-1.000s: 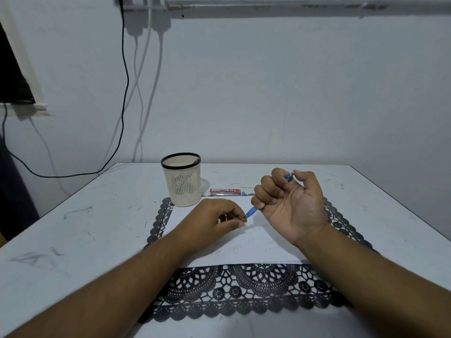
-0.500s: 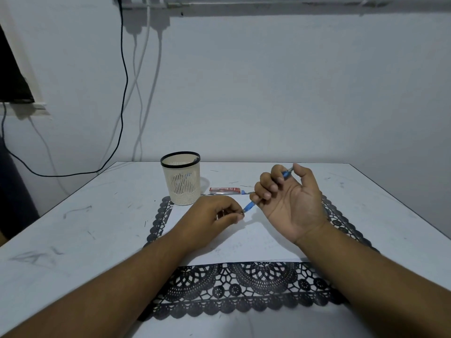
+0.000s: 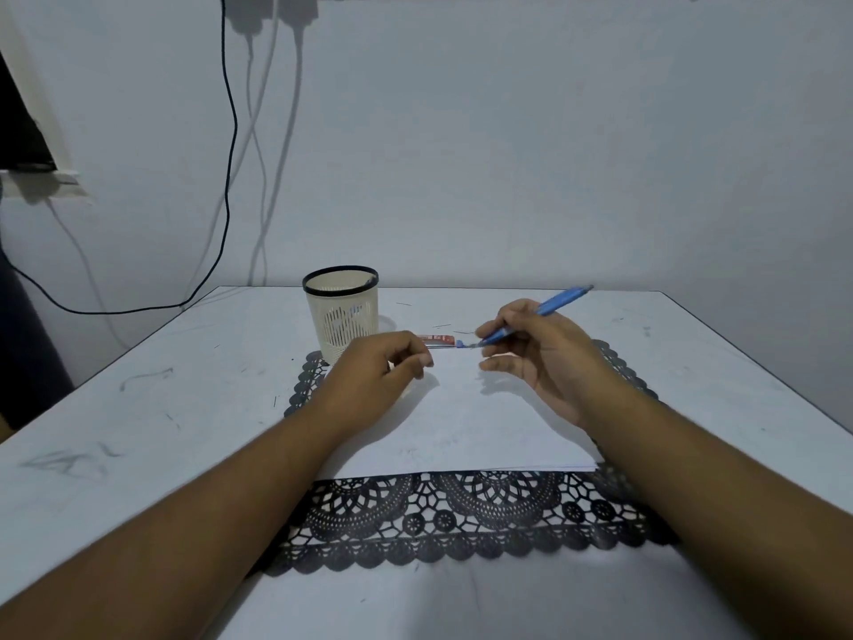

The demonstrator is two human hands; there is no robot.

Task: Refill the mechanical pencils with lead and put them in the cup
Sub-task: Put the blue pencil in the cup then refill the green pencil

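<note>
Since half a second ago my right hand (image 3: 540,358) has turned over, palm now facing down and left, and the pencil (image 3: 531,318) has swung from lying across the curled fingers to a writing-style hold, tip low and left, cap end high and right past the knuckles. Head view, the only one: index finger and thumb pinch the blue barrel near the tip end; the other fingers hang loose below it. My left hand (image 3: 383,367) has drawn back a little from the tip and hovers over the paper (image 3: 461,422), fingers loosely curled; whether they pinch a lead I cannot tell, too small to see. Handling, as judged: the pencil is light, stiff plastic, smooth and apt to roll in the fingers, so the hold near the tip suits steering, while a mid-barrel hold would suit dropping it into the cup (image 3: 340,311). Any lead is hair-thin and brittle; take it near one end and load it along its axis only, never bent. Surroundings: the lead case (image 3: 436,339) lies on the table (image 3: 161,408) just past the paper, between cup and right hand, its near end just beside the pencil tip. Loose thin dark slivers, probably leads, lie on the table behind it. The cup stands left of the case, at the far left corner of the lace mat (image 3: 461,519), with something blue showing through its slots. The left hand sits between me and the cup, but nothing lies between the pencil and the cup's rim.
</note>
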